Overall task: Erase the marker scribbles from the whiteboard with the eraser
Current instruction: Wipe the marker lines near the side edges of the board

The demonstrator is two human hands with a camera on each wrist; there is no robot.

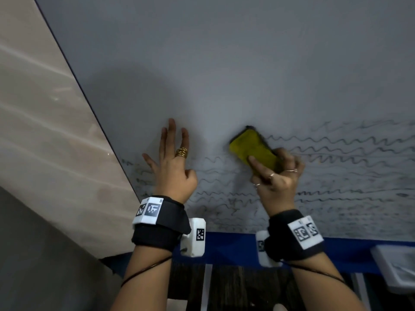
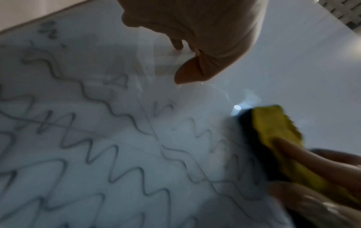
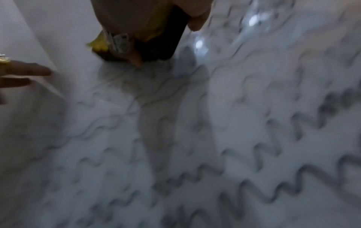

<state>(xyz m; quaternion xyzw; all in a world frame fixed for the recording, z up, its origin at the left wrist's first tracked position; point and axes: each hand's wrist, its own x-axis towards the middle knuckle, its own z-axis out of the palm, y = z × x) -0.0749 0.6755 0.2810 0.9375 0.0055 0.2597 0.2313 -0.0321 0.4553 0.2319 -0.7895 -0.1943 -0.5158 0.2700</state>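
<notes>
A large whiteboard (image 1: 224,63) fills the head view, its lower part covered in rows of wavy black scribbles (image 1: 348,151). My right hand (image 1: 276,173) grips a yellow eraser (image 1: 251,149) with a dark felt underside and presses it flat on the board at the top left end of the scribbles. In the left wrist view the eraser (image 2: 273,132) shows at the right beside the scribbles (image 2: 97,151). My left hand (image 1: 173,158) lies flat on the board with straight, spread fingers, left of the eraser, holding nothing. The right wrist view is blurred; the eraser (image 3: 156,44) is at its top.
A blue tray ledge (image 1: 229,245) runs along the board's bottom edge. A white box (image 1: 397,268) sits on it at the far right. A beige wall (image 1: 40,131) borders the board's left edge. The board's upper area bears no marks.
</notes>
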